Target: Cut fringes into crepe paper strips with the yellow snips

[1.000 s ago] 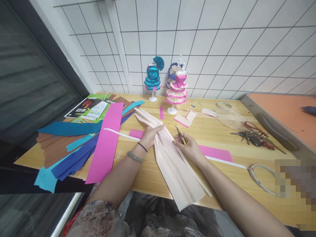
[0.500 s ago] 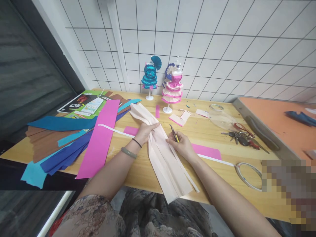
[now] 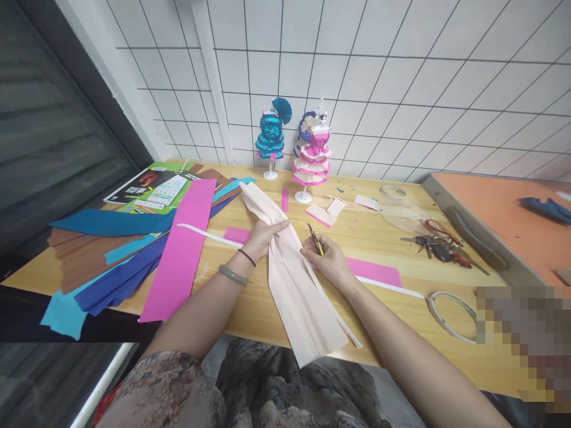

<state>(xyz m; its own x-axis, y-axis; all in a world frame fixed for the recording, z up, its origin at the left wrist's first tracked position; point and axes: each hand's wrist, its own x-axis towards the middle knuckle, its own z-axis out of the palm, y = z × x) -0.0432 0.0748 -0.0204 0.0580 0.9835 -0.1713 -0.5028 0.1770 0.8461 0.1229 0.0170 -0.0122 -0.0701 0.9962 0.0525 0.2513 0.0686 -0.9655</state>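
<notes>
My left hand (image 3: 264, 241) is closed on a long, gathered strip of pale pink crepe paper (image 3: 303, 291), its thumb lying across the folds. The sheet slants over the wooden table, with its lower end past the front edge. In my right hand (image 3: 328, 255) are small yellow-and-black thread snips (image 3: 316, 241), points up and away from the paper. The fingertips of that hand touch the sheet's right edge. A narrow, partly separated strip (image 3: 350, 331) runs down that side. Behind the hands stand small dress forms in a teal paper dress (image 3: 270, 139) and a pink-and-cream paper dress (image 3: 312, 160).
Bright pink paper (image 3: 185, 249) and teal, brown and blue crepe sheets (image 3: 111, 223) cover the left side. A roll of white double-sided tape (image 3: 450, 315) lies at right, its tail stretching across the table. Keys (image 3: 439, 248) and paper scraps (image 3: 321, 215) sit farther back.
The far end of the pale pink paper has shifted slightly right, and its lower end a little left. Both hands keep nearly the same place and hold.
</notes>
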